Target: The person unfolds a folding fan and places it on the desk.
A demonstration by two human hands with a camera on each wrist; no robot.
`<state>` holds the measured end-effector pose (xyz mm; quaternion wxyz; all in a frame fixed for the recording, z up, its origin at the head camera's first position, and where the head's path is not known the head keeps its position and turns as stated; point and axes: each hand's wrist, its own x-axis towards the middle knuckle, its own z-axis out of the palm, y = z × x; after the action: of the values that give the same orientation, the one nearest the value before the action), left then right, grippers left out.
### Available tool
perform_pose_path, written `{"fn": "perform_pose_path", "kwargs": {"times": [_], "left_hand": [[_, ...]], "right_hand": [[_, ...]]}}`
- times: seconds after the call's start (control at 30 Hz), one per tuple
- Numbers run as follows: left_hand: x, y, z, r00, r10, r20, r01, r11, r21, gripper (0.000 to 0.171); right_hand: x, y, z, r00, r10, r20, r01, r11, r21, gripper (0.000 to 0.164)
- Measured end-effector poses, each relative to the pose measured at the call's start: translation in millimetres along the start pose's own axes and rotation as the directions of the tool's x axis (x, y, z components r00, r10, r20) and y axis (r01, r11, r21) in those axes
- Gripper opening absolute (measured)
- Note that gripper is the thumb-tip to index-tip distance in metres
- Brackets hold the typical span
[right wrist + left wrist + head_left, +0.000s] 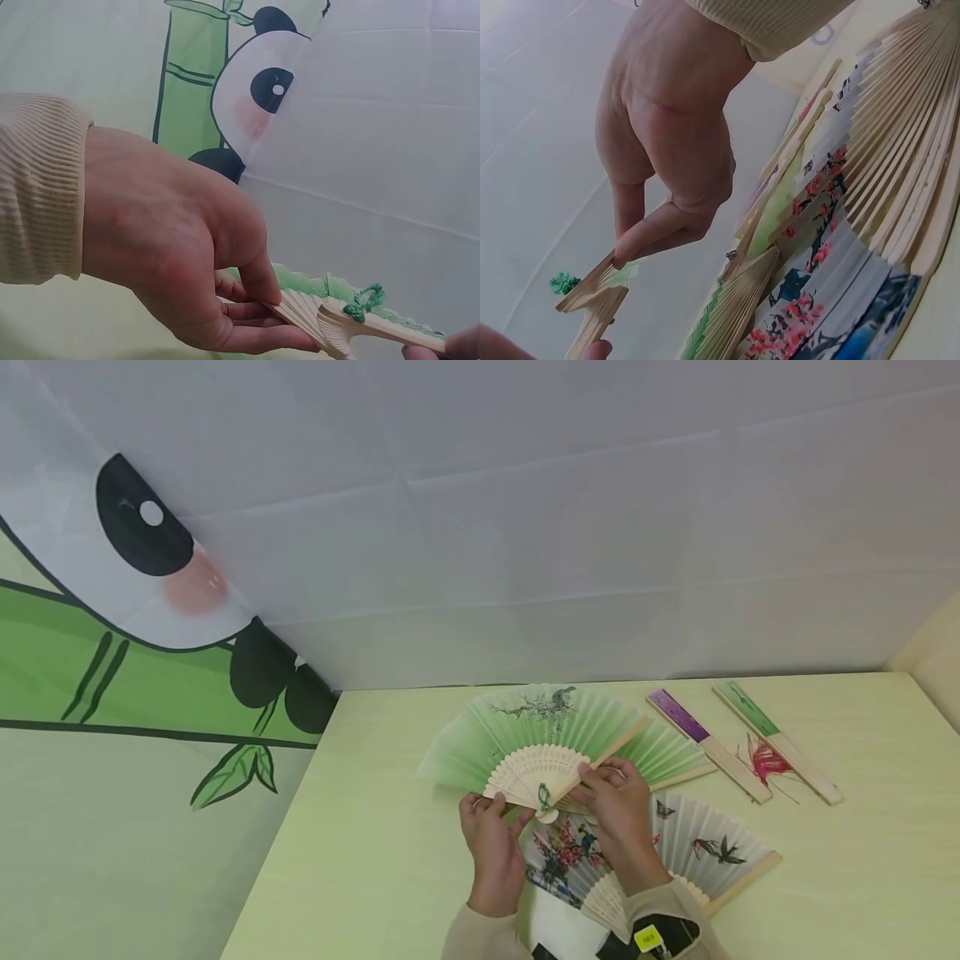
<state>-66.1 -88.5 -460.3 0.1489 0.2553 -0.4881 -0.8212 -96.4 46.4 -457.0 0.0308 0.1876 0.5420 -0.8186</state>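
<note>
Watching remotely, I see left hand [497, 852] and right hand [621, 806] pinching a branch-printed green fan [510, 731], well inside the desk's [352, 835] left edge, a flowered fan [566, 852] close beneath.

**Pale yellow-green, flat-topped counter [360, 868] carried its load toward the right**

Near its far edge lay a purple-and-wood closed fan [708, 745] and a green-and-wood closed fan [778, 743], with a pink-red tassel [768, 762] between. Nearer, a white pleated fan with birds [712, 843] and a white pleated fan with pink blossoms [562, 847] lay spread.
</note>
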Motion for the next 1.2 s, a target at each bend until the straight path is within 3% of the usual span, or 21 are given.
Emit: {"fn": "perform_pose_path", "kwargs": {"times": [0.63, 0.83, 1.07, 1.2], "left_hand": [[0.5, -3.8, -3.1, 0.997, 0.008, -0.077, -0.014, 0.997, -0.076, 0.011], [2.7, -5.0, -6.4, 0.995, 0.011, -0.100, -0.020, 0.996, -0.089, 0.014], [11.1, 3.7, -15.0, 0.992, 0.025, -0.121, -0.036, 0.995, -0.094, 0.013], [17.5, 11.1, -20.0, 0.990, 0.031, -0.138, -0.047, 0.993, -0.108, 0.014]], "right_hand": [[-7.1, 4.5, 0.7, 0.999, 0.045, -0.003, -0.044, 0.992, 0.120, 0.019], [-8.7, 11.3, 3.6, 1.000, 0.019, 0.008, -0.020, 0.990, 0.140, 0.018], [-13.3, 18.1, 14.0, 0.996, 0.001, 0.087, -0.018, 0.982, 0.188, 0.041], [-12.5, 22.7, 24.9, 0.994, -0.003, 0.110, -0.019, 0.979, 0.202, 0.046]]}}
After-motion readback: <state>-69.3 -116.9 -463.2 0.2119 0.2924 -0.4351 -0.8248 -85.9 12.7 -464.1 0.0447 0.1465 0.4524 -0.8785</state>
